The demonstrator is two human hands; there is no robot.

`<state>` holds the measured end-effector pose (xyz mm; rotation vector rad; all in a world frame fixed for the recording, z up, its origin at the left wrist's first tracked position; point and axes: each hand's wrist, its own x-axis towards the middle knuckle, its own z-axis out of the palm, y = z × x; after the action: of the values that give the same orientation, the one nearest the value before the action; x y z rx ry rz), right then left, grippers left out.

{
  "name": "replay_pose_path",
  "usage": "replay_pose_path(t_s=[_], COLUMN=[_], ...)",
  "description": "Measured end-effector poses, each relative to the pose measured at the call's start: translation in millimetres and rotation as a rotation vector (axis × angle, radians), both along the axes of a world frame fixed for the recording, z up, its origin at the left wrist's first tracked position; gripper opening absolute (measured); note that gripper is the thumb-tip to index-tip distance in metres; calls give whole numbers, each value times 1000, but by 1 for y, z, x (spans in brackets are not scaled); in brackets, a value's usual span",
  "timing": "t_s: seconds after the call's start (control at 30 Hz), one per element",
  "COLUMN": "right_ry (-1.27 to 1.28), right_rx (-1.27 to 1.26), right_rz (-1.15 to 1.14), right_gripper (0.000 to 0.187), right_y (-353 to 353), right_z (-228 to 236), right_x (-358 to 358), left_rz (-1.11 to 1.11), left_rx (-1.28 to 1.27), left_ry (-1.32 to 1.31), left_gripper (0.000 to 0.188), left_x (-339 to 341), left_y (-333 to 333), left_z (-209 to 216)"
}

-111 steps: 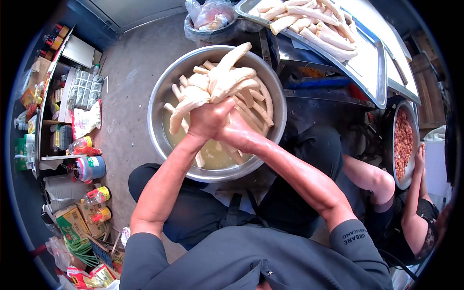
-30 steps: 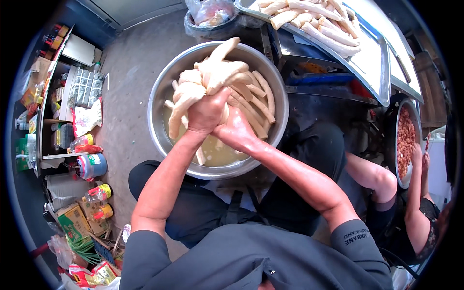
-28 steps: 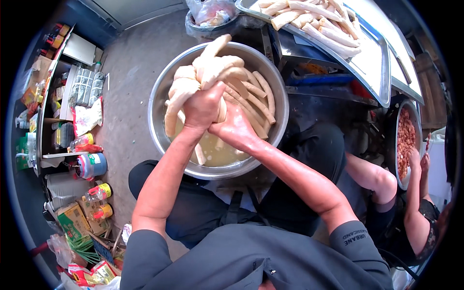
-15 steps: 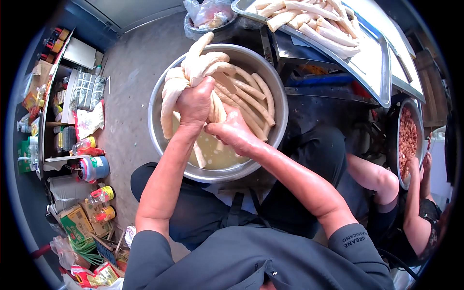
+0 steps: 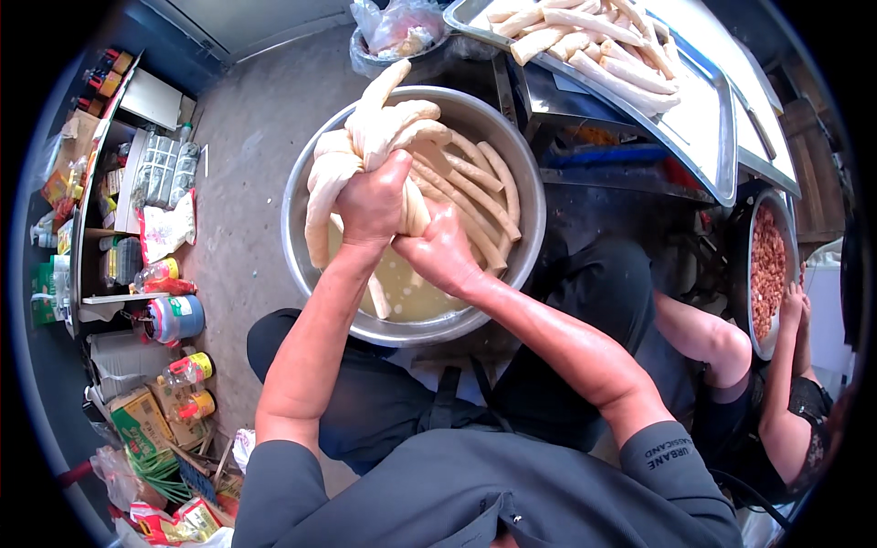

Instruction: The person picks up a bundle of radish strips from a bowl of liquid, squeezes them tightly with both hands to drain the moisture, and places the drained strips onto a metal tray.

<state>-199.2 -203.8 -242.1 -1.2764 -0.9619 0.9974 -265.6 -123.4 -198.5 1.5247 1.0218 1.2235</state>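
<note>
A big steel bowl (image 5: 301,265) sits in front of my knees, holding pale dough sticks (image 5: 475,187) and yellowish liquid at its bottom. My left hand (image 5: 373,196) is shut on a bundle of dough sticks (image 5: 365,128), lifted above the bowl's left side; their ends droop over my fist. My right hand (image 5: 441,247) presses against the same bundle from below and to the right, fingers wrapped on it.
A metal tray (image 5: 703,137) with more dough sticks stands at the upper right. Another person (image 5: 776,393) sits at the right by a pan of reddish bits (image 5: 767,269). Shelves with bottles, jars and packets (image 5: 137,210) line the left. A plastic bag (image 5: 397,23) lies beyond the bowl.
Both hands have raised the bundle of dough sticks higher and shifted it toward the bowl's left rim; the sticks hang looser over my left fist.
</note>
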Motion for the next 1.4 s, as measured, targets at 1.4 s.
replay_pose_path(t_s=[1.4], right_ry=[-398], right_rx=[-46], right_rz=[177], right_gripper=[52], right_y=[-12], right_z=[16], right_x=[13], left_rz=[-96], left_rx=[210], left_ry=[239], left_gripper=[27], left_x=[-14], left_y=[-16], left_z=[-3])
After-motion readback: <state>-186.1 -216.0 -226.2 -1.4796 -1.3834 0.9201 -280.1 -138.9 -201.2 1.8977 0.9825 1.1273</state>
